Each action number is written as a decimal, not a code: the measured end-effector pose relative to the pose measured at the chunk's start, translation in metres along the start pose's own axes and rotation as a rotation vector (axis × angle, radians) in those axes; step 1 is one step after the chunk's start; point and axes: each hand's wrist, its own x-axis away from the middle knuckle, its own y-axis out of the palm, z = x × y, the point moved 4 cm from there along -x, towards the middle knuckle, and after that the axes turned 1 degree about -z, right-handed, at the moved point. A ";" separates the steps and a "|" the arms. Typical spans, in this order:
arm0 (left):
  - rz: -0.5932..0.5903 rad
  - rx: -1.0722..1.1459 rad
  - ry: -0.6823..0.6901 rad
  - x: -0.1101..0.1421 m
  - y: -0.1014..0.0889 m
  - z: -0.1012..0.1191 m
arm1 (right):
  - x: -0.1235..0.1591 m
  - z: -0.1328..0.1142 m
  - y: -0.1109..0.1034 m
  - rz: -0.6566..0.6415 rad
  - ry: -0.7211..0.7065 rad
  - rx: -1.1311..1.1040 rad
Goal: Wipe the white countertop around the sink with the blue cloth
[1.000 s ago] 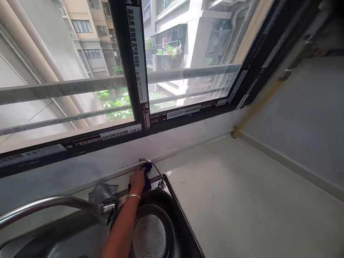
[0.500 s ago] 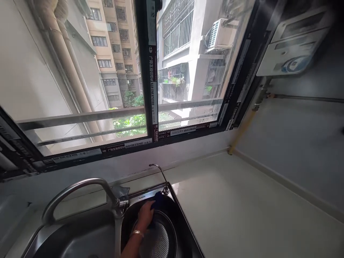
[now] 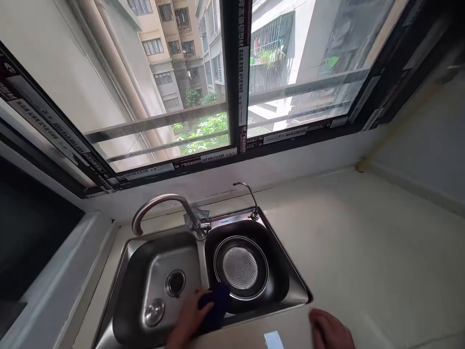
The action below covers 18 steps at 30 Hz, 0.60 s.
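A dark blue cloth is bunched in my left hand, whose fingers are closed on it at the near rim of the double sink. Low in the picture, my right hand is beside the counter's front edge; it is blurred and partly cut off, so its grip is unclear. In the right basin lies a round dark pan with a silvery dimpled disc in its middle. The left basin has a drain and a loose round metal strainer.
A large curved faucet rises behind the divider, with crumpled plastic by its base. A thin spout stands at the back right corner. Pale counter runs to the right, below a black-framed window.
My left hand has moved with the blue cloth from the right basin's back edge to the sink's near rim. My right hand has come into view. The camera has tilted down and turned left.
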 end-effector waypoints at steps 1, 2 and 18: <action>0.017 -0.002 -0.012 -0.001 0.003 -0.001 | -0.001 -0.002 -0.002 -0.004 0.020 0.001; 0.038 -0.003 -0.022 -0.005 0.006 -0.002 | -0.003 -0.005 -0.003 -0.010 0.037 0.001; 0.314 -0.110 -0.071 -0.173 -0.041 -0.003 | -0.008 -0.012 -0.014 -0.096 0.181 -0.075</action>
